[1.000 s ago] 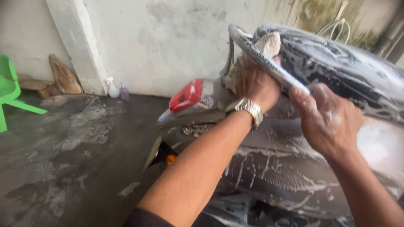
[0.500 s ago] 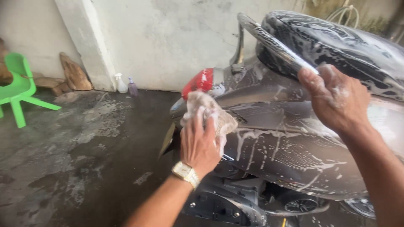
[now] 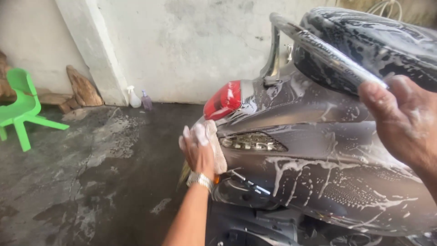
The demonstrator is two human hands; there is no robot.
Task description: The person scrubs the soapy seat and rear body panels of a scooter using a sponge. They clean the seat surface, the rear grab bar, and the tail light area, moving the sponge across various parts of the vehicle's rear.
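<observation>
Pressing a soapy cloth (image 3: 214, 145) with curled fingers against the scooter (image 3: 318, 164) tail just below the red tail light (image 3: 223, 100), the left hand (image 3: 196, 150) works an already lathered, unrinsed body, while the right hand (image 3: 403, 123) seemingly grips the rear rail (image 3: 327, 57).
</observation>
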